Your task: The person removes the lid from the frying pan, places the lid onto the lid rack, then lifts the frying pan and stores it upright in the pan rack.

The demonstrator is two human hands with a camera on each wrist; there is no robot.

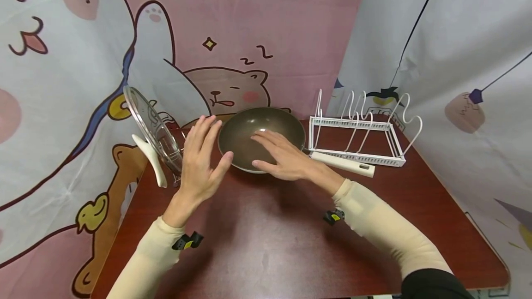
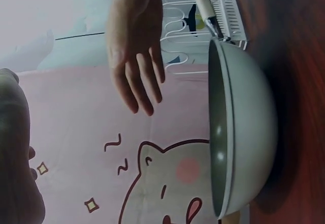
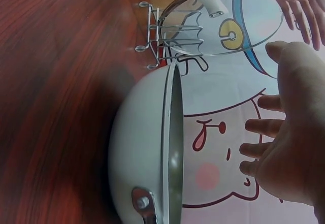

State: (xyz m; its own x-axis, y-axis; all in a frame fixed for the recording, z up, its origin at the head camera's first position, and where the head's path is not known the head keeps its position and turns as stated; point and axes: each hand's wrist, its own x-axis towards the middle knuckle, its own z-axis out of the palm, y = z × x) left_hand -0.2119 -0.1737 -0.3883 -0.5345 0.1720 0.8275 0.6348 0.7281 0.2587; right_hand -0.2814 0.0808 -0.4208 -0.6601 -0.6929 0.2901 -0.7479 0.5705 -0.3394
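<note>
A wok-like pan [image 1: 262, 119] with a dark inside and pale outside sits on the table, its cream handle [image 1: 342, 164] pointing right. My right hand [image 1: 287, 156] hovers above the pan's right half, fingers extended, holding nothing. Beside the pan's left rim, my left hand [image 1: 201, 165] is raised with straight fingers and thumb apart, also without anything in it. Both wrist views show air between the hands and the pan [image 2: 251, 127]. Left of the left hand, a glass lid [image 1: 151, 126] stands on edge in a small wire stand [image 3: 175, 31].
A white wire rack [image 1: 357, 158] with upright curved dividers stands right of the pan, behind its handle. Next to the lid is a cream curved handle [image 1: 153, 160]. The brown table [image 1: 266, 253] meets a cartoon-printed cloth [image 1: 282, 22] at the back and sides.
</note>
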